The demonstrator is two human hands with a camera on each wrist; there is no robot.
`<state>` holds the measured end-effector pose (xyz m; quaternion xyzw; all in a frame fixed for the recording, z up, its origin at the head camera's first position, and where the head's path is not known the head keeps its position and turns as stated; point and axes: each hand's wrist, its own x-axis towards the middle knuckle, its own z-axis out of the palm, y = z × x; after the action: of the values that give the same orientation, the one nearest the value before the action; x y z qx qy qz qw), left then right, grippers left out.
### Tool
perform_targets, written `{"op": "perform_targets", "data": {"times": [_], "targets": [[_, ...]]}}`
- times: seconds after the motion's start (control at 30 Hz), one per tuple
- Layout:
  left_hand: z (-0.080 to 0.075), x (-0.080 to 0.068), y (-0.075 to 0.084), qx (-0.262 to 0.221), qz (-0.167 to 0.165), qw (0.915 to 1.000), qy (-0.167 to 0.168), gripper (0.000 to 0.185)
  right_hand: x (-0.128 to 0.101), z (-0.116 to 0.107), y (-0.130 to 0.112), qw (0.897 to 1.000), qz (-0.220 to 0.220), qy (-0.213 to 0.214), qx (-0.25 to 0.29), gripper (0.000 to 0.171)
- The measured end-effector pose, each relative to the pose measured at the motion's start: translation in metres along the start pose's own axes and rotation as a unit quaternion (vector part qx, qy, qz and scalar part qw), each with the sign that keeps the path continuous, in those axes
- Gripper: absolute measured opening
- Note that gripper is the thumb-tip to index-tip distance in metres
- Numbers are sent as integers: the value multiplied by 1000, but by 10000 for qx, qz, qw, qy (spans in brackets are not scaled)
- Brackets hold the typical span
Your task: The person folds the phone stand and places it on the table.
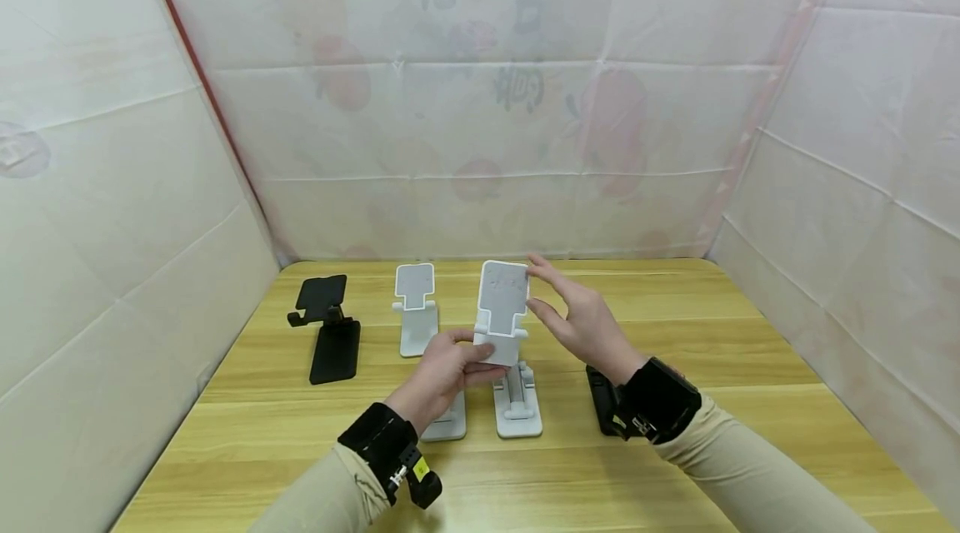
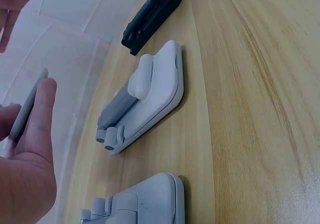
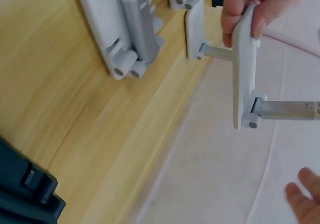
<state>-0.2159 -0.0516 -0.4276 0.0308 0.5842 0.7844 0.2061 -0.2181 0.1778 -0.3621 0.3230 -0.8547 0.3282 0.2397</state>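
You work over a pale wooden table with yellow grain (image 1: 675, 366), boxed in on three sides by white plastic sheeting with faint red fruit prints (image 1: 487, 117). Well apart at the far left stands a black plastic phone stand, unfolded with its cradle raised (image 1: 327, 329), and just right of it a white plastic phone stand, also unfolded and upright (image 1: 415, 308). Near your wrists two folded white stands lie flat on the wood: one largely hidden under your left hand (image 1: 447, 426), the other beside it with its grey hinge arm showing (image 1: 517, 404). A folded black stand (image 1: 602, 408) lies partly behind your right wrist. Raised above the folded ones is the white plastic stand with its flat rectangular cradle plate extended (image 1: 504, 312); your left hand (image 1: 442, 373) grips it at the lower part, fingers and thumb curled round the base piece. Your right hand (image 1: 581, 318) is spread with relaxed, nearly straight fingers, its fingertips (image 1: 534, 265) at the plate's upper right edge, holding nothing. From the right wrist view the plate (image 3: 243, 69) stands edge-on, its hinge arm sticking out sideways.
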Motion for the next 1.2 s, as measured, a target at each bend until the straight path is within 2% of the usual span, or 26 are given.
{"op": "perform_targets", "data": {"times": [0.13,0.33,0.57,0.7,1.2], "targets": [[-1,0,0,-75,16,9998,162,38,2,-1,-1,9938,931,-465,392,56],[-2,0,1,-48,-4,9997,228,39,4,-1,-2,9680,2011,-1092,1032,45],[0,0,0,103,-5,9994,336,37,3,-2,-1,9369,2634,-1446,1785,27],[1,-1,1,274,2,9989,381,35,3,-3,0,9224,2843,-1478,2157,22],[4,-2,3,546,29,9973,484,32,3,-1,-3,9282,2790,-1460,1980,12]]}}
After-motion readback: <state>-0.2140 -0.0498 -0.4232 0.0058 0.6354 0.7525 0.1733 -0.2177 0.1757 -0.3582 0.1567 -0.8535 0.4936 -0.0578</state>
